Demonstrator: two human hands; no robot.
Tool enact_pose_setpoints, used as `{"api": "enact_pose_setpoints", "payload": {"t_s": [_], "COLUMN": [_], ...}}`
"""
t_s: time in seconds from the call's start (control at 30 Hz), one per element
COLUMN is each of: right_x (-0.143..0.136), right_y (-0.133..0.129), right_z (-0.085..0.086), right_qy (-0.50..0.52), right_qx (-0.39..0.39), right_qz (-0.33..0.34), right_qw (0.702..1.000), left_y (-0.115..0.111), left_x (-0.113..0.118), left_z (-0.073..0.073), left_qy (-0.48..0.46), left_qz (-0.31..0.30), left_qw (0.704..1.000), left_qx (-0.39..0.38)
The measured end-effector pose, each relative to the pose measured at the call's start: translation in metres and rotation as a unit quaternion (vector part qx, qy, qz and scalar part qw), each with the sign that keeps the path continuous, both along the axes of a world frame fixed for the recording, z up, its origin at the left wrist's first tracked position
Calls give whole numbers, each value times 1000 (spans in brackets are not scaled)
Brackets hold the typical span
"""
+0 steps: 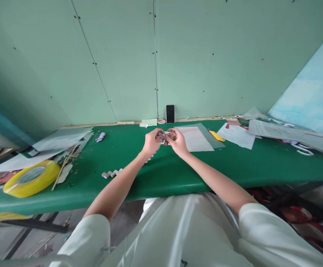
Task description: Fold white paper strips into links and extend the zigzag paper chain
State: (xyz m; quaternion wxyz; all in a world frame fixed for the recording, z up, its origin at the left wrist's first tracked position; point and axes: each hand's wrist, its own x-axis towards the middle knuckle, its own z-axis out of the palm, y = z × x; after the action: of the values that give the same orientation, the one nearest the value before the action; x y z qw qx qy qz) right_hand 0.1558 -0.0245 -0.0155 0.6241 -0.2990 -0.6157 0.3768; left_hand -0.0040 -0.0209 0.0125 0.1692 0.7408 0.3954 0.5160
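My left hand (152,142) and my right hand (179,141) meet above the middle of the green table, fingers pinched together. Between the fingertips they hold a small whitish folded paper piece (166,137), partly hidden by the fingers. A zigzag folded paper chain (111,173) runs beneath my left forearm. Its far end shows near the left wrist, and whether it joins the held piece I cannot tell. Just right of my right hand lies a white paper sheet (196,139) on a greyish-green sheet.
On the green table (94,159), a yellow tape roll (32,178), thin sticks and scraps lie left. A small purple folded piece (100,137) sits farther back. A phone (170,114) leans against the wall. Rightward are a yellow cutter (216,136) and loose papers (236,135).
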Motion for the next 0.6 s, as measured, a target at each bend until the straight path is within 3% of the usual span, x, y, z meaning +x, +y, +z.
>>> {"api": "enact_pose_setpoints", "payload": {"t_s": [0.23, 0.6], "right_x": [-1, -2], "right_y": [-7, -9], "right_z": [4, 2], "right_qy": [14, 3], "right_qx": [-7, 1], "right_qz": [-13, -23], "right_qw": [1000, 1000], "left_y": [3, 2], "left_x": [1, 3], "left_z": [-4, -7], "left_qy": [-64, -55], "left_qz": [-25, -28], "left_qw": [997, 998], "left_qx": [-26, -18]}}
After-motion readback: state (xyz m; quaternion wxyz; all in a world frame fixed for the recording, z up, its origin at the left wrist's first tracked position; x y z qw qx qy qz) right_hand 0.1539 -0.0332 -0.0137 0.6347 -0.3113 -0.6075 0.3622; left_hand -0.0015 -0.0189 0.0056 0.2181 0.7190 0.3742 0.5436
